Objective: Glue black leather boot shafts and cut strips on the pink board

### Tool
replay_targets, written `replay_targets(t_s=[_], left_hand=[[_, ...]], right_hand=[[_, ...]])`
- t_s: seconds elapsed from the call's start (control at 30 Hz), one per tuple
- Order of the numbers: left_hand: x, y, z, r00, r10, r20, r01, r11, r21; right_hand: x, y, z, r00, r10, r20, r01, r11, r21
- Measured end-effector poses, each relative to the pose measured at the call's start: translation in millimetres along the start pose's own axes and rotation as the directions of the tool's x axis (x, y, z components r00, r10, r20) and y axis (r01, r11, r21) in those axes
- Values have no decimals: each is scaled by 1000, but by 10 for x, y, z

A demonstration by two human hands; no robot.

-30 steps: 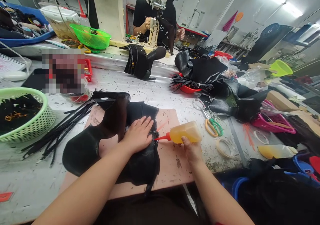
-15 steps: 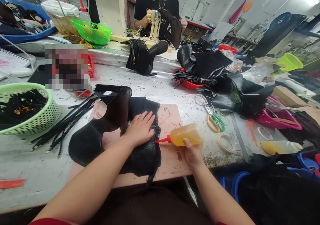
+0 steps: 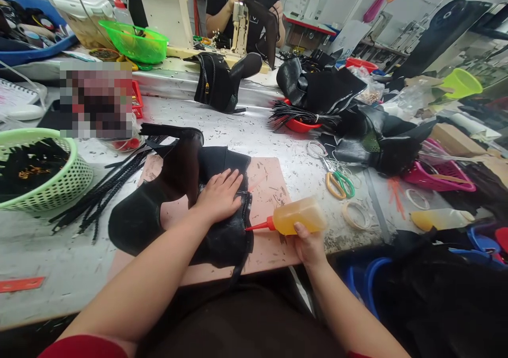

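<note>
My left hand [image 3: 220, 196] lies flat, fingers stretched out, on a black leather boot upper [image 3: 135, 223]. The upper is spread over a pinkish board [image 3: 268, 188], with a zipper [image 3: 248, 209] along its right edge. In my right hand [image 3: 310, 245] is a squeeze bottle of yellow glue [image 3: 299, 216], tipped onto its side. Its red nozzle [image 3: 257, 225] points left, and the tip meets the zipper edge just below and right of my left hand.
Scissors [image 3: 339, 183] and a tape roll [image 3: 357, 215] lie right of the board. A green basket [image 3: 79, 180] and loose zippers [image 3: 103, 194] are at left. Boot pieces [image 3: 216, 82] stand behind. Across the table a person [image 3: 257, 29] handles a boot upper at a sewing machine [image 3: 240, 27].
The nozzle tip has slid slightly down along the zipper edge, toward me. My left hand stays flat on the upper. The whole view has shifted a little.
</note>
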State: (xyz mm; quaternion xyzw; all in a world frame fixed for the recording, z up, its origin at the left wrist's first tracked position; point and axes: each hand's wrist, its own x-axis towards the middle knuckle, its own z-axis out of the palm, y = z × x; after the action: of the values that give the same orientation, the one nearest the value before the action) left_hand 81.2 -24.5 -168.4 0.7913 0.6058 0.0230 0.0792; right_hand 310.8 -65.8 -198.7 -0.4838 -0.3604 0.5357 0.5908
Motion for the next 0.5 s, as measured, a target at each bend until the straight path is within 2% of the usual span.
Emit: replay_targets(t_s=[0.23, 0.5], left_hand=[[7, 6, 19, 1000, -3, -3, 3, 1000, 15], [14, 8, 15, 1000, -4, 2, 4, 1000, 22]], right_hand=[[-141, -15, -95, 1000, -14, 20, 14, 999, -30], [-179, 61, -252, 995, 16, 98, -12, 999, -37]])
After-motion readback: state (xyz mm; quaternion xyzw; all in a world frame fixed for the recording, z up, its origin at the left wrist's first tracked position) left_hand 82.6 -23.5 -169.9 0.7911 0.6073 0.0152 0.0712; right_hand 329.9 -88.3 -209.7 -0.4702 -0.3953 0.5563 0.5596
